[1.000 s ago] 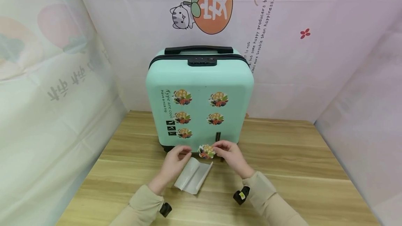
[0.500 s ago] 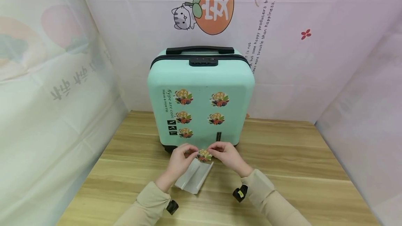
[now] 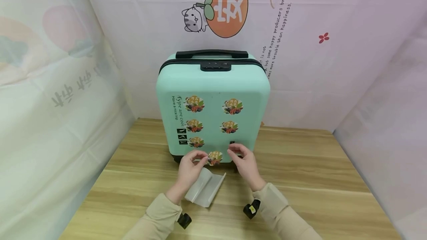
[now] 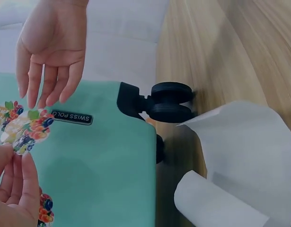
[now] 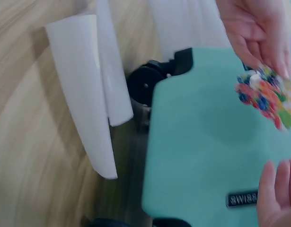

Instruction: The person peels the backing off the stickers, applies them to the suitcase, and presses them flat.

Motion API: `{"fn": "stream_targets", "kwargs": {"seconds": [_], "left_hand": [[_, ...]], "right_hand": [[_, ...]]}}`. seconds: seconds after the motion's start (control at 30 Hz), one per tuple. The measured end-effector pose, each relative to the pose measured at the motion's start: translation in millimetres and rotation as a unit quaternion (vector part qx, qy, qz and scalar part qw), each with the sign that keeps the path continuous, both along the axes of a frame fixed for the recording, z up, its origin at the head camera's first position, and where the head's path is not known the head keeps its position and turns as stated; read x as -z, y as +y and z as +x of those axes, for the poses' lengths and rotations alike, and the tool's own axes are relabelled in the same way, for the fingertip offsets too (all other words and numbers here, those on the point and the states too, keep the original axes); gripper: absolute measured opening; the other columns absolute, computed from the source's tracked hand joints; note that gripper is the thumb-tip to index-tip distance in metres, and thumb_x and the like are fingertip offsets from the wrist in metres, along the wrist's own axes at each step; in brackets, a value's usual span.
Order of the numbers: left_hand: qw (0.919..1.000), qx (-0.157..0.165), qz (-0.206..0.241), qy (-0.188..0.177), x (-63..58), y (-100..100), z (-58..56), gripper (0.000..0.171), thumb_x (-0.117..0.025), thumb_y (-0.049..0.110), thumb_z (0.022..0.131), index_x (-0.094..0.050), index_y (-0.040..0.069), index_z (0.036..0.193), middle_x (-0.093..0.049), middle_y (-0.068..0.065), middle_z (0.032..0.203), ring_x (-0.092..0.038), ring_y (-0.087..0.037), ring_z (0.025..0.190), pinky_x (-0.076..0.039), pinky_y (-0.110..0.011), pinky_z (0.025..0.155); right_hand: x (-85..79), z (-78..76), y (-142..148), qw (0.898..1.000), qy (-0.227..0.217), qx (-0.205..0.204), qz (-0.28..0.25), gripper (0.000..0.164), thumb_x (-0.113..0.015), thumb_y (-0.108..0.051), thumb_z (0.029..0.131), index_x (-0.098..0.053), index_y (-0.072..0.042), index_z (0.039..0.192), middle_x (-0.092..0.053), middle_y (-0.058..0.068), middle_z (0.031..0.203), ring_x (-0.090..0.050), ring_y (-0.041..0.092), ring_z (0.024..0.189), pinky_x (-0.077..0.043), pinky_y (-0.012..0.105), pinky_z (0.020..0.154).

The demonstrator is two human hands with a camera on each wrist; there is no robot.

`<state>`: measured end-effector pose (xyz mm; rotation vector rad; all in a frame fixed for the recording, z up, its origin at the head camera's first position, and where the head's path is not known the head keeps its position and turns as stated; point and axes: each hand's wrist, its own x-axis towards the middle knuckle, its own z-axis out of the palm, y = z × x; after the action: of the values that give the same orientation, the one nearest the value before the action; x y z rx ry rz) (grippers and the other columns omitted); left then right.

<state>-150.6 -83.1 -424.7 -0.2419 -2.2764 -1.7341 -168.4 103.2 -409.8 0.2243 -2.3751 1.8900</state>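
Observation:
Between finger and thumb my left hand (image 3: 189,167) pinches the edge of a round fruit-print sticker (image 3: 215,158), in front of the lower part of a mint-green suitcase (image 3: 213,82). The left wrist view shows this sticker (image 4: 34,130) held up off the suitcase shell. My right hand (image 3: 245,162) is just to the right, apart from the sticker. Its fingers are loosely bent with nothing between them, as the right wrist view also shows of the right hand (image 5: 280,196). Several matching stickers (image 3: 232,106) lie on the suitcase front in two columns.
A curled sheet of white paper (image 3: 205,188) lies on the wooden table (image 3: 300,166) below the hands. Black wheels (image 4: 171,101) stick out at the suitcase's bottom. Printed cloth (image 3: 300,66) hangs behind it and at both sides.
The right hand held the sticker at first, then both hands had it. Now the right hand has let go and moved slightly right and up, leaving the sticker in the left hand.

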Motion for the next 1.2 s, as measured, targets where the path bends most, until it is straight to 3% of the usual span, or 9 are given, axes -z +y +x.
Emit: {"fn": "stream_targets", "kwargs": {"seconds": [0.13, 0.33, 0.47, 0.8, 0.93, 1.2], "left_hand": [[0.9995, -0.005, 0.029, -0.009, -1.4, 2, -2.9, 0.007, -0.066, 0.007, 0.087, -0.069, 0.003, 0.092, -0.067, -0.012, 0.094, -0.065, -0.019, 0.087, -0.056, -0.027, 0.072], [0.9987, -0.016, 0.048, -0.004, -0.6, 7, -10.0, 0.008, -0.067, 0.011, 0.088, -0.068, 0.004, 0.091, -0.067, -0.012, 0.092, -0.064, -0.015, 0.085, -0.054, -0.020, 0.068], [0.9978, -0.027, 0.060, 0.006, 1.2, 12, -15.1, 0.007, -0.070, 0.011, 0.086, -0.069, 0.004, 0.088, -0.067, -0.012, 0.090, -0.064, -0.015, 0.082, -0.054, -0.020, 0.068], [0.9934, -0.082, 0.041, 0.070, 8.6, 26, -28.3, 0.006, -0.071, 0.011, 0.085, -0.070, 0.005, 0.086, -0.065, -0.009, 0.085, -0.064, -0.018, 0.079, -0.056, -0.023, 0.067], [0.9915, -0.088, 0.028, 0.092, 10.6, 32, -32.0, 0.006, -0.069, 0.012, 0.086, -0.071, 0.006, 0.086, -0.065, -0.008, 0.084, -0.064, -0.020, 0.079, -0.056, -0.024, 0.067], [0.9844, -0.120, 0.016, 0.127, 12.8, 41, -37.5, 0.005, -0.069, 0.008, 0.086, -0.071, 0.003, 0.084, -0.064, -0.009, 0.082, -0.064, -0.021, 0.074, -0.057, -0.026, 0.065]], "right_hand": [[3.6, 2.0, -7, 1.000, -0.001, -0.028, -0.009, 0.025, -0.064, -0.013, 0.091, -0.063, 0.001, 0.112, -0.064, 0.017, 0.109, -0.060, 0.015, 0.092, -0.050, 0.021, 0.074], [4.9, -0.3, -15, 1.000, 0.017, 0.015, -0.021, 0.016, -0.068, -0.012, 0.087, -0.067, -0.002, 0.100, -0.067, 0.013, 0.098, -0.060, 0.009, 0.084, -0.050, 0.020, 0.065], [5.1, -3.3, -18, 0.998, 0.033, 0.030, -0.032, 0.014, -0.069, -0.010, 0.086, -0.067, -0.001, 0.097, -0.067, 0.014, 0.095, -0.060, 0.009, 0.080, -0.052, 0.020, 0.067], [12.5, -15.8, -24, 0.992, 0.084, 0.082, -0.040, 0.010, -0.072, -0.009, 0.084, -0.069, -0.001, 0.090, -0.067, 0.013, 0.087, -0.058, 0.006, 0.074, -0.052, 0.025, 0.067], [11.1, -17.0, -27, 0.987, 0.110, 0.113, -0.029, 0.008, -0.072, -0.008, 0.083, -0.070, -0.001, 0.087, -0.066, 0.013, 0.084, -0.058, 0.009, 0.072, -0.051, 0.024, 0.065], [21.3, -25.9, -30, 0.975, 0.166, 0.147, -0.013, 0.007, -0.073, -0.006, 0.082, -0.070, 0.000, 0.085, -0.065, 0.013, 0.082, -0.060, 0.014, 0.071, -0.050, 0.018, 0.062]]}}
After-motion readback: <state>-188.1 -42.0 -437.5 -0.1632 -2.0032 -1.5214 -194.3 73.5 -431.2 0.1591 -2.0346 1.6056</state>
